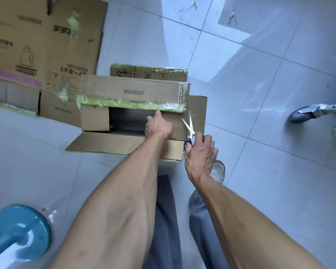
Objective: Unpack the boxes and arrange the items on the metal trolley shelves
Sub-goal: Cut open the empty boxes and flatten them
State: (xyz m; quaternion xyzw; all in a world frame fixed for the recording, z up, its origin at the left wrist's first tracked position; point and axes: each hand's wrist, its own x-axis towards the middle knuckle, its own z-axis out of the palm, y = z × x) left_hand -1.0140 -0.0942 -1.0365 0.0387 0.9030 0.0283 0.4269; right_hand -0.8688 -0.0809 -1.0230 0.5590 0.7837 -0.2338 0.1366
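Box (136, 113) sat on floor, flaps open (green tape torn). Left hand (157, 126) reached into its opening, fingers hidden, grip unclear. Right hand (201, 152) just right of box gripped scissors (189, 131), blades apart.

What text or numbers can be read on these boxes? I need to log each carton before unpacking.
"65242227": raised flap of the open box.
"100101043516" and "5千克×4": side of the large carton.
Its brand print, the upside-down code lower down and the handling symbols on the far flap: too blurred to read.
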